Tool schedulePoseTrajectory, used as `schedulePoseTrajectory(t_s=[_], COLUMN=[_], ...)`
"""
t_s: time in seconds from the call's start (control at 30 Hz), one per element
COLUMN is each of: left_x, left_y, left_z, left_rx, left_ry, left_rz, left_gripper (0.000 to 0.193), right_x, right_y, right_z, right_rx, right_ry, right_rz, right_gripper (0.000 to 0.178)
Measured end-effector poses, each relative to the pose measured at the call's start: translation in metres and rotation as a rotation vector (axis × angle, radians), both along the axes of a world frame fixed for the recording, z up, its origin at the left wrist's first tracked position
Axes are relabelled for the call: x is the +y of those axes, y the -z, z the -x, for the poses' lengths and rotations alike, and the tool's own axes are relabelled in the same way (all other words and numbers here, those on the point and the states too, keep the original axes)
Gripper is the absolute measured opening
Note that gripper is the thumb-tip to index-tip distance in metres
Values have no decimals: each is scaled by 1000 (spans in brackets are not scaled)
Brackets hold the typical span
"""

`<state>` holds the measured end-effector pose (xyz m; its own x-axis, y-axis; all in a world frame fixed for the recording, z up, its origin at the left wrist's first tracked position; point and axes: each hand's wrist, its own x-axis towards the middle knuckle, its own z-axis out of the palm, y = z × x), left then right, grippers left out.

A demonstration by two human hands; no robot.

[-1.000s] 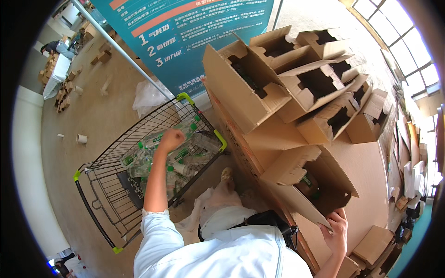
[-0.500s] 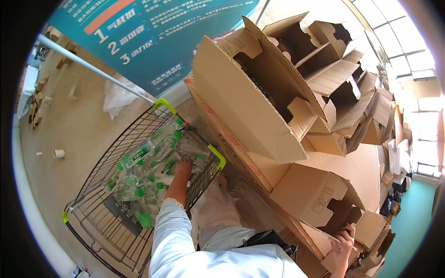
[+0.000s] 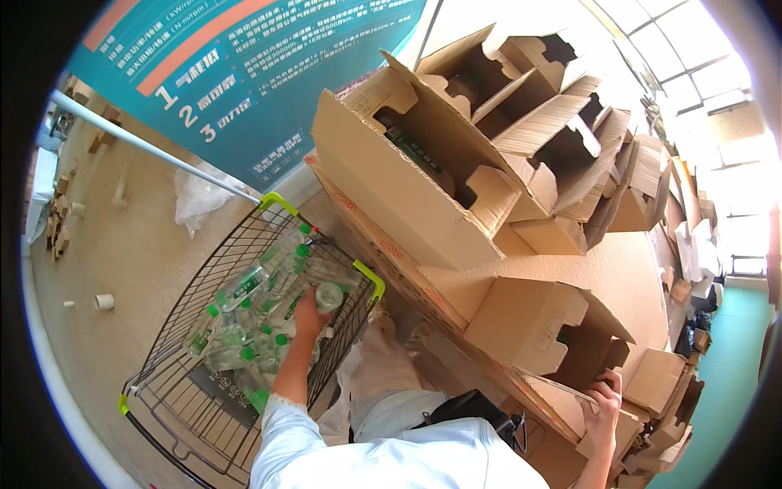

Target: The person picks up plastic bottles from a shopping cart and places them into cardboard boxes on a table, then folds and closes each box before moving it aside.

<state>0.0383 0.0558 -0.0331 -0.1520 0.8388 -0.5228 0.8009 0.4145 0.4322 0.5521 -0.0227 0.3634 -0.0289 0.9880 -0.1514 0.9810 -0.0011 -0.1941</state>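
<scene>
My left hand [image 3: 307,316] reaches down into a wire shopping cart [image 3: 175,428] full of clear plastic bottles [image 3: 244,285] with green caps and labels. Its fingers close round one plastic bottle [image 3: 329,297], whose round base faces up; part of the grip is hidden. On the right, my right hand [image 3: 603,405] is closed over the near edge of an open cardboard box [image 3: 525,322], fingers bent over the rim. That box lies tilted on the cardboard-covered stack, and its inside is mostly in shadow.
Several more open cardboard boxes [image 3: 407,196] with cut-out flaps stand on the stack [image 3: 603,269], one with a dark bottle inside. A blue banner [image 3: 269,81] rises behind the cart. Clear plastic film [image 3: 199,200] and a white roll [image 3: 104,302] lie on the floor.
My left hand has taken hold of a bottle and turned it so its base shows. My right hand stays on the box edge. The whole view has shifted slightly.
</scene>
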Motion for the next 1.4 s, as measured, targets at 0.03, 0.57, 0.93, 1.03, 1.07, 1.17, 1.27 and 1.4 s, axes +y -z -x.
schedulePoseTrajectory(t_s=[0.03, 0.57, 0.93, 1.03, 1.07, 1.17, 1.27, 1.4], left_x=[-4, 71, 95, 104, 99, 81, 78, 80], left_y=[-18, -386, -398, -353, -335, -319, -304, -270], left_z=[3, -173, -394, -413, -425, -458, -464, -446], left_rx=[-33, -1337, -286, -143, -28, 277, 305, 287], left_ry=[-103, 52, 1411, 1580, 1673, 1813, 1759, 1910], left_rz=[-104, -1191, -230, 77, 75, 337, 400, 298], left_gripper=[88, 86, 76, 82, 81, 76, 74, 56], right_x=[-3, -9, -39, -36, -35, -34, -38, -35], right_y=[0, 20, 58, 59, 62, 62, 63, 63], right_z=[-1, -27, -30, -23, -26, -33, -34, -33], right_rx=[21, 138, 328, 379, 417, 418, 413, 427], right_ry=[-9, -194, -10, -46, -13, -48, -34, -21], right_rz=[-5, -217, -686, -755, -716, -689, -725, -719], right_gripper=[16, 14, 22, 23, 20, 19, 21, 22])
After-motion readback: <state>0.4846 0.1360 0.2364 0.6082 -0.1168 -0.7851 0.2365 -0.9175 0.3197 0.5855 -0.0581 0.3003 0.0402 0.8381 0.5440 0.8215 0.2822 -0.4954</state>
